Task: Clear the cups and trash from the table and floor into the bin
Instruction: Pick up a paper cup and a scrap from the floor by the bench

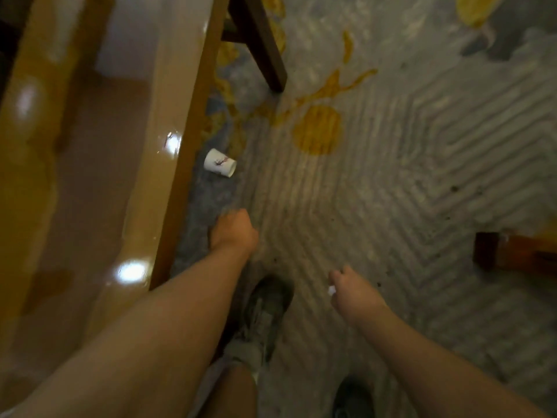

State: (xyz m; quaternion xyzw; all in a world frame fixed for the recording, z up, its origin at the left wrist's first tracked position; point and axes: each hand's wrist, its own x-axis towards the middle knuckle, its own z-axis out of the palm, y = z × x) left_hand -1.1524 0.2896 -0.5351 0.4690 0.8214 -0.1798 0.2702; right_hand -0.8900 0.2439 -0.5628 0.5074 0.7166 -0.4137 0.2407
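A white paper cup (220, 163) with a dark mark lies on its side on the carpet, close beside the edge of the glossy wooden table (180, 164). My left hand (233, 232) hangs above the carpet a little below the cup, fingers curled under, apart from it. My right hand (351, 292) is lower and to the right, closed around a small white scrap (331, 290) that peeks out by the fingers. No bin is in view.
A dark chair leg (265, 46) stands on the carpet beyond the cup. Another dark wooden furniture foot (512, 251) sits at the right edge. My shoes (265, 309) are on the grey and yellow patterned carpet (391, 176) below my hands.
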